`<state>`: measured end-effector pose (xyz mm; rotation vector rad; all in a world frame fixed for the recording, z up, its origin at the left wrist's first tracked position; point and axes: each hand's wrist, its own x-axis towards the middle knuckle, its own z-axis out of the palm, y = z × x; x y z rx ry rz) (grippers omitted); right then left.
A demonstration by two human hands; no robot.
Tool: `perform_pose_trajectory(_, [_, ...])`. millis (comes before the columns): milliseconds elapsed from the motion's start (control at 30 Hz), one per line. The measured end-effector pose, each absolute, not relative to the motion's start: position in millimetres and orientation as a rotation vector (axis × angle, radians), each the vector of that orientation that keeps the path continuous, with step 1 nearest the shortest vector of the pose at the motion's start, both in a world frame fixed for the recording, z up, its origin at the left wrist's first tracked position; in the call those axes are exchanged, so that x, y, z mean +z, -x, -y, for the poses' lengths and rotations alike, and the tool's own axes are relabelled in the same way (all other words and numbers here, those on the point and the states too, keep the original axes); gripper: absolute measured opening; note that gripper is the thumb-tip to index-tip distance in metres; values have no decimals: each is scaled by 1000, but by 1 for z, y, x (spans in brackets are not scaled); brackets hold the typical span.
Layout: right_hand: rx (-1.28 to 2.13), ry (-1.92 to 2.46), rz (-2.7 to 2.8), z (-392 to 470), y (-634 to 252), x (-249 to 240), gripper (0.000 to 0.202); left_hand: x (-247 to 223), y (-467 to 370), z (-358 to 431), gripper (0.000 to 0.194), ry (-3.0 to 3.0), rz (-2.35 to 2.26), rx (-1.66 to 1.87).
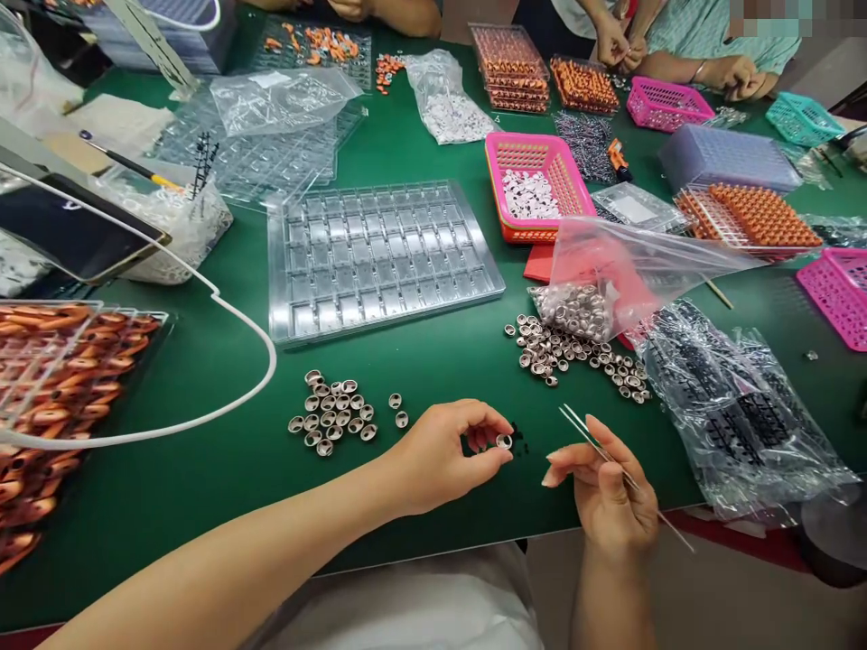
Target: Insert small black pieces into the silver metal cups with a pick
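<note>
Between the thumb and fingers of my left hand (452,456) is a small round metal ring-shaped part (504,441). My right hand (613,492) holds a pair of metal tweezers (596,442), their tips pointing up and to the left, apart from the ring part. Tiny black pieces (520,441) lie on the green table just beyond my left fingertips. A cluster of like metal parts (331,411) sits left of my left hand, with two more parts (398,410) by themselves. A larger pile of them (575,354) spreads beyond my right hand, by an open plastic bag (582,307).
A clear compartment tray (386,257) lies ahead. Pink basket (538,185) holds white pieces. Bags of black parts (738,406) lie at right, orange parts in trays (54,406) at left. A white cable (250,388) loops over the left side. Other people's hands (613,41) work across the table.
</note>
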<state>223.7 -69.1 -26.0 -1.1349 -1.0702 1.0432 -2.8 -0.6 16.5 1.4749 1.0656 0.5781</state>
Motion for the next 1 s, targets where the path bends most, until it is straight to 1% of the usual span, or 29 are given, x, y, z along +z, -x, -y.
perform_pose_trajectory(133, [993,1125,1105,67,-225,-28,36,17,2,3,23,-1393,-1022,532])
perform_pose_trajectory(367, [949,1112,1102,60,-224,-28,34,15,0,8,23,-1447,-1006,526])
perform_pose_trajectory(533, [965,1073,1133,61,-224,-29,35,14,0,8,22,-1488,-992,512])
perform_pose_trajectory(767, [1018,1145,1057,64,-225,-30,29,10,1,7,22,-1425,-927,503])
perform_pose_trajectory(1000, [1063,1128,1077,71,-228,-26,25,10,3,1,24,-1420,-901,451])
